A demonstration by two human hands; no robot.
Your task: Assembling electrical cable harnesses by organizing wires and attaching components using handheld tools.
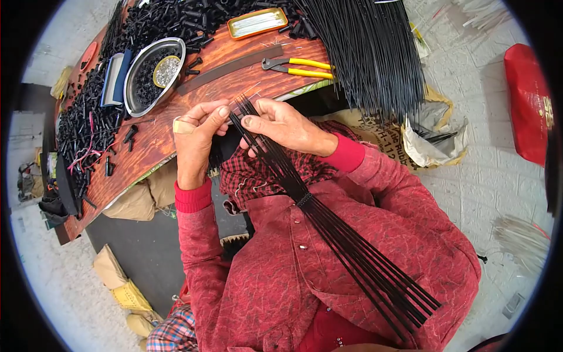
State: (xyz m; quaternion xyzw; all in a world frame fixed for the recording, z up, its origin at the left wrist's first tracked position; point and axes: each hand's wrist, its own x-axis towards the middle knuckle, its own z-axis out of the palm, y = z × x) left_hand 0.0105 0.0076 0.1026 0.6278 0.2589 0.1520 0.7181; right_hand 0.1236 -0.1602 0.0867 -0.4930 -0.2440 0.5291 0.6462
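while the right hand (275, 125) grips the bundle of black rods (321, 217) near its upper end, the left hand (200, 128) curls close beside, grip impossible to tell; the long axis runs down-right over the red jacket (264, 281).

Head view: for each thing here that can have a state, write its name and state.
Black rods: held, lower ends fanned out
Left hand: pinched shut beside rods' tips
Right hand: closed around the rods
Cutters: on the table, handles apart
Metal bowl: holding black pieces
Yellow tin: holding silver bits
Orange tray: holding pale sticks
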